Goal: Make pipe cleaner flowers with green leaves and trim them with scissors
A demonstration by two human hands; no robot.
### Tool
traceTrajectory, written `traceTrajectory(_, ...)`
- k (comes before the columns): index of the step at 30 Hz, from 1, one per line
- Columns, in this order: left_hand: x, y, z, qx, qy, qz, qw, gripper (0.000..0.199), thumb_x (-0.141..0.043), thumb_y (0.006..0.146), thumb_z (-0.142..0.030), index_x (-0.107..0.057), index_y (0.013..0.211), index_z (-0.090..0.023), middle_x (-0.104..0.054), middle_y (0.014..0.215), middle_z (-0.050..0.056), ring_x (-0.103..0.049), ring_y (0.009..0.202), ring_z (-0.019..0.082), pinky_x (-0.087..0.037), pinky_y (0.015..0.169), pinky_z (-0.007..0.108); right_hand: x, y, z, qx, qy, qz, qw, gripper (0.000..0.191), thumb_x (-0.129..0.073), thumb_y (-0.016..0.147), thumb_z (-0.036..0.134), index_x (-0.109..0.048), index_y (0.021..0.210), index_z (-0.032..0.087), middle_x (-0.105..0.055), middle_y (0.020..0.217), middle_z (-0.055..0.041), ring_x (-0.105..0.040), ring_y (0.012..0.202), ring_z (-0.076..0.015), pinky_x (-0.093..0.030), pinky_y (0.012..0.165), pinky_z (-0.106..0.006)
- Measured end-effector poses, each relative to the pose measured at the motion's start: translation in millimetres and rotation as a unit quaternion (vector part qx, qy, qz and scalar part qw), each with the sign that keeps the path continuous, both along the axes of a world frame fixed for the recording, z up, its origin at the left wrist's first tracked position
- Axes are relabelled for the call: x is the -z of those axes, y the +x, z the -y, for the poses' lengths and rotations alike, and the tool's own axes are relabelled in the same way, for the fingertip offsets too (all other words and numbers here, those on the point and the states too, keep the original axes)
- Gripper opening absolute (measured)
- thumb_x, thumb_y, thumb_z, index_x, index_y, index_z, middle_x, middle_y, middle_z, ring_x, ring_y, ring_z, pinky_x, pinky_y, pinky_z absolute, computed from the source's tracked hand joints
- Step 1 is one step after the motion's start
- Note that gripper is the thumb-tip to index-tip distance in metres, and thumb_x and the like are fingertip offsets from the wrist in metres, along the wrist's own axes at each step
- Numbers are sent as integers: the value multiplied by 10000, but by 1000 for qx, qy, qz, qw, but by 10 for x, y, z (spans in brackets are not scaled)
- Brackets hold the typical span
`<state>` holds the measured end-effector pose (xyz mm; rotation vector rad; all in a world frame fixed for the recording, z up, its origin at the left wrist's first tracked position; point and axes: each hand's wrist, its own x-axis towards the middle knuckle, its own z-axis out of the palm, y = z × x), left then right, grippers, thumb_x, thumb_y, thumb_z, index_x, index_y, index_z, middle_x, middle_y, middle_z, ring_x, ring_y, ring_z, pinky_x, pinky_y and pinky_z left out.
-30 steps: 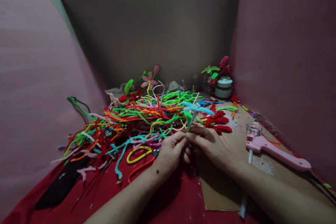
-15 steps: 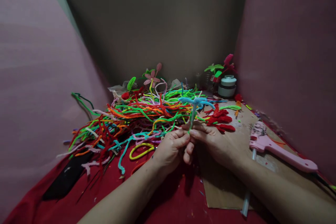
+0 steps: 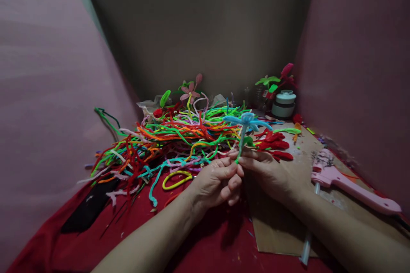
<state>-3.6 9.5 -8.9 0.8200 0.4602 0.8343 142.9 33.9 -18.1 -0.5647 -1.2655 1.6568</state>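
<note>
A blue pipe-cleaner flower [image 3: 247, 120] stands upright between my hands, with blue petals spread at its top and a stem turning green lower down. My left hand [image 3: 219, 181] is closed, pinching the green lower end of that stem between thumb and fingers. From the other side, my right hand [image 3: 265, 170] pinches the same stem just beside it, its thumb near the left fingertips. A small green leaf [image 3: 248, 141] shows just behind the stem. The bottom of the stem is hidden in the fingers.
A heap of coloured pipe cleaners [image 3: 179, 136] lies behind my hands. Yellow-handled scissors [image 3: 177, 180] and a black flat object [image 3: 89, 204] are at left. At right, a pink glue gun [image 3: 355, 187] rests on cardboard [image 3: 272, 234], near red pipe-cleaner pieces [image 3: 275, 145] and a lidded jar [image 3: 284, 103].
The view has shifted slightly, so everything sits further right. The flower's petals have tilted to show more of their top, and the green leaf behind the stem shows more clearly. Both hands keep their pinch.
</note>
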Motion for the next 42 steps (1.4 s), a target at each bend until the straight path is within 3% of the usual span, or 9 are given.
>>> traceTrajectory(5,-69,26,46,-73,127,-185,972,225,-448,847,-324,-540,764,-136,-517,504,-35,-426,329,53,-429,453,210,4,3,14,24,-18,-13,999,179,-668,704,276,-708,864,206,-661,712,-14,-596,682,-167,-449,727,-323)
traceTrajectory(8,-59,43,104,-236,325,-415,816,188,-438,853,-293,-558,824,-152,-597,677,12,-564,565,96,-430,642,227,-53,23,39,56,-10,36,998,204,-660,703,299,-707,872,194,-656,746,-14,-577,669,-155,-443,667,-291)
traceTrajectory(11,4,34,133,-286,441,-548,651,201,-413,865,-283,-563,912,-158,-617,773,46,-589,689,138,-403,646,231,-105,14,64,97,14,81,992,170,-670,686,293,-716,813,188,-646,767,-8,-560,742,-157,-427,714,-278)
traceTrajectory(14,54,13,118,-274,461,-580,614,223,-380,879,-262,-572,893,-150,-625,750,51,-590,655,135,-396,607,224,-121,-15,76,131,18,95,987,136,-700,649,291,-715,726,181,-639,742,-6,-545,745,-153,-421,719,-269)
traceTrajectory(20,8,0,72,-286,442,-511,679,215,-408,867,-226,-589,980,-193,-637,803,23,-579,680,103,-411,637,197,-159,-13,86,101,40,103,989,156,-659,683,350,-705,702,202,-635,695,-17,-553,699,-173,-443,675,-299)
traceTrajectory(25,-109,14,62,-222,231,-387,865,211,-462,833,-310,-555,714,-164,-511,509,-44,-459,373,55,-347,399,163,-143,-25,67,67,21,83,994,232,-606,722,379,-701,806,185,-657,736,-39,-578,688,-181,-457,664,-322)
traceTrajectory(29,-123,14,41,-169,118,-243,948,197,-527,795,-311,-532,692,-143,-511,468,-48,-415,299,40,-314,331,144,-95,-32,42,19,64,78,995,277,-542,794,359,-670,944,164,-663,739,-46,-598,662,-173,-465,677,-334)
traceTrajectory(36,-65,18,6,-74,34,-54,995,183,-542,800,-286,-538,743,-112,-439,436,-75,-314,263,19,-439,335,196,-133,23,30,53,115,127,984,232,-563,787,340,-696,908,194,-669,884,-51,-583,909,-212,-395,899,-383)
traceTrajectory(42,-69,-1,0,-46,20,-14,999,176,-552,798,-269,-547,751,-100,-441,433,-71,-321,262,19,-447,331,196,-74,10,27,29,35,76,996,226,-605,758,335,-679,916,192,-645,804,-31,-577,837,-185,-419,847,-357)
